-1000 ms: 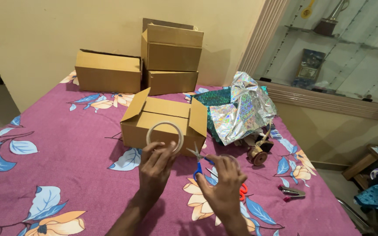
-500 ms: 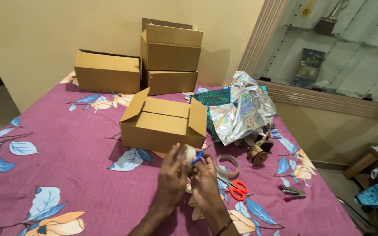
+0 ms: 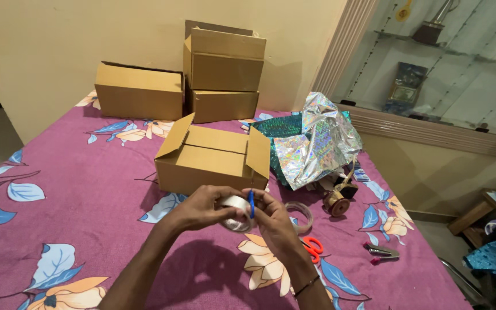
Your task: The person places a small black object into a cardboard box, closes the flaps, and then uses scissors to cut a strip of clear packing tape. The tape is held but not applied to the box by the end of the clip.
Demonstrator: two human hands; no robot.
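My left hand (image 3: 197,208) grips a roll of clear tape (image 3: 235,213) in front of me, just above the magenta floral bedsheet (image 3: 87,195). My right hand (image 3: 275,223) is pressed against the roll's right side and holds small blue-handled scissors (image 3: 251,202), whose handle sticks up between the two hands. Their blades are hidden. An open cardboard box (image 3: 210,162) with its flaps raised sits right behind the hands.
A second clear tape roll (image 3: 302,216), orange-handled scissors (image 3: 313,247) and a stapler (image 3: 381,252) lie to the right. Crumpled holographic wrap (image 3: 317,143) and a small wooden piece (image 3: 336,202) sit beside the box. Three closed cartons (image 3: 222,69) stand by the wall.
Both hands have come together over the tape roll and turned it sideways. The left hand lowered the roll from in front of the box; the blue scissors now sit upright between the hands.
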